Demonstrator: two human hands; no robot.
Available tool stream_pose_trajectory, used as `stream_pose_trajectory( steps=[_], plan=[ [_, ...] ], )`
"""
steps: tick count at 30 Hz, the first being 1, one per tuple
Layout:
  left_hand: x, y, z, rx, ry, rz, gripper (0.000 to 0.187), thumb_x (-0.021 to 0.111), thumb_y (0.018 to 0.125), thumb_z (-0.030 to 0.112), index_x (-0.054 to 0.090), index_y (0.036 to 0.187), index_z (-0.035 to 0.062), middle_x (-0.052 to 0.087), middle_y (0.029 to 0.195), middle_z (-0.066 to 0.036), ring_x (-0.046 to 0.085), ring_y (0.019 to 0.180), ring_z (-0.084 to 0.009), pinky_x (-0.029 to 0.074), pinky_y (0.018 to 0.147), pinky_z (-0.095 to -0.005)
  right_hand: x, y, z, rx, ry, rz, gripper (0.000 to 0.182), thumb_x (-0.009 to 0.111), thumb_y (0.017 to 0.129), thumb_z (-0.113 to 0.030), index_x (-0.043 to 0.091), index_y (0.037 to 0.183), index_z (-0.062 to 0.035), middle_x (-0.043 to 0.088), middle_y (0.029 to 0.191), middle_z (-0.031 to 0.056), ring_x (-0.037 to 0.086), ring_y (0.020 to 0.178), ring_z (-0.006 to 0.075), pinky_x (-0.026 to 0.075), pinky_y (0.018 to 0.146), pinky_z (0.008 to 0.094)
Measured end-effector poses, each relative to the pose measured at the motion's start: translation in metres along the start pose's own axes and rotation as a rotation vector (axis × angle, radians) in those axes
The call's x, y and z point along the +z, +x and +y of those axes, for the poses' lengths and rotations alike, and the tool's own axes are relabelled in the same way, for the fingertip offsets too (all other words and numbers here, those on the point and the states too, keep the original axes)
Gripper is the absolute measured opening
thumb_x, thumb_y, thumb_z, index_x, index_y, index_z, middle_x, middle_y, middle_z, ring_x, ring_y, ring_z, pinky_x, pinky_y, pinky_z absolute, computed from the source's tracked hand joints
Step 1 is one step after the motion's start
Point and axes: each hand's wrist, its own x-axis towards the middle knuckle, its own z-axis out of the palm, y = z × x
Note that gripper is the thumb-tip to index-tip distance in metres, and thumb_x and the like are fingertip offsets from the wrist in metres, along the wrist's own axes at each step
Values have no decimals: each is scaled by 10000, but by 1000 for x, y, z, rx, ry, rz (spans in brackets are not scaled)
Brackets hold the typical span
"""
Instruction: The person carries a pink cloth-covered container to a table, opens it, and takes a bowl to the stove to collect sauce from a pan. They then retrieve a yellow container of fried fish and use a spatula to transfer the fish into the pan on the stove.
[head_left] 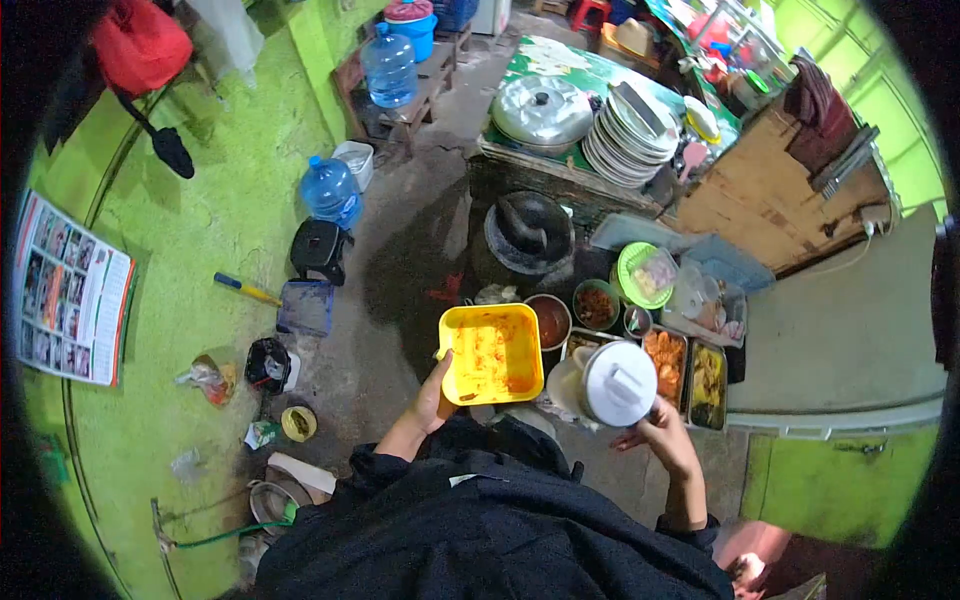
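My left hand grips the near-left edge of a yellow plastic container, its inside smeared with orange-red residue. To the right, my right hand is closed at the near-right side of a white lidded pitcher, seen from above and slightly blurred. The pitcher's body is partly hidden under its lid. Just beyond the two hands stand a bowl of red sauce, a bowl of dark red-brown food, a tray of orange food and a tray of yellow food.
A large stone mortar stands ahead, below a green table with a lidded pot and stacked plates. Water jugs and a black stool line the left wall. A wooden board rises at right.
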Motion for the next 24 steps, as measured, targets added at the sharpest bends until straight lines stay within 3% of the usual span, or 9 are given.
stream_pose_trajectory(
  steps=[7, 13, 24],
  plan=[
    [-7, -5, 7, -136, 51, -52, 631, 479, 958, 462, 326, 1412, 51, 456, 1393, -123, 475, 1262, -225, 386, 1055, -367, 61, -38, -9, 103, -245, 64, 341, 553, 870, 6, 524, 1209, 27, 667, 940, 133, 703, 775, 216, 599, 644, 328],
    [-3, -7, 15, -133, 80, -57, 630, 458, 963, 475, 329, 1406, 47, 458, 1392, -122, 479, 1261, -226, 389, 1053, -368, 80, -52, -23, 144, -465, 130, 310, 589, 857, -26, 541, 1157, 33, 663, 905, 144, 709, 749, 239, 582, 606, 326],
    [2, 0, 15, -115, 21, -84, 631, 474, 960, 467, 333, 1398, 35, 462, 1382, -117, 477, 1257, -214, 399, 1040, -365, 68, -50, -20, 72, -506, 209, 316, 627, 851, -58, 537, 1138, 39, 666, 916, 149, 714, 731, 260, 554, 597, 329]
  ],
)
